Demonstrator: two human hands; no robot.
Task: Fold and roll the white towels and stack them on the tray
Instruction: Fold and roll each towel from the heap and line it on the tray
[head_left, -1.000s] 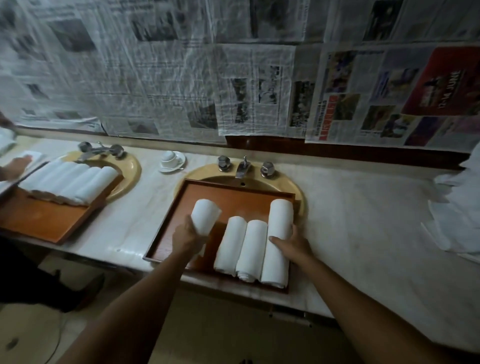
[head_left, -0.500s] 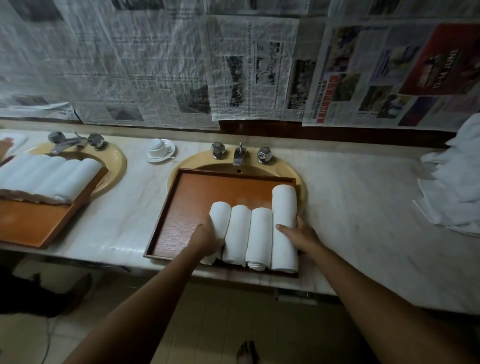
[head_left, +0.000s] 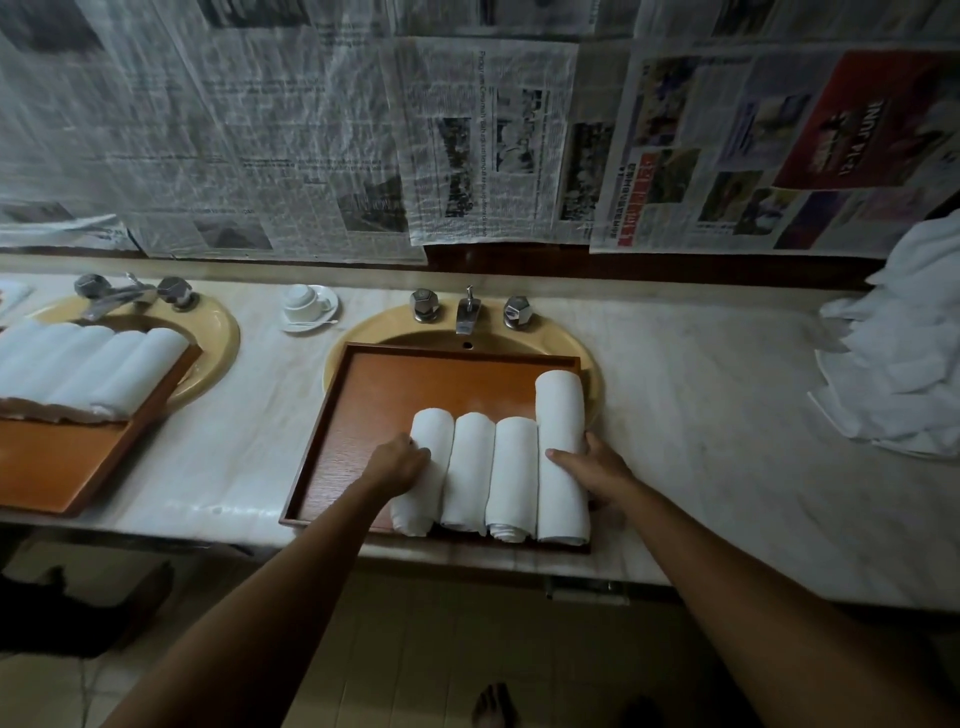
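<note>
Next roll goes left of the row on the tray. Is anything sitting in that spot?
Nothing visible does. The tray floor left of the leftmost rolled towel is bare wood. Only the left hand, gripping that roll, overlaps its edge; the right hand rests on the rightmost roll.

White rolled towels (head_left: 491, 467); orange-brown tray (head_left: 395, 384); yellow basin (head_left: 358, 338); pale marbled counter (head_left: 727, 415).
</note>
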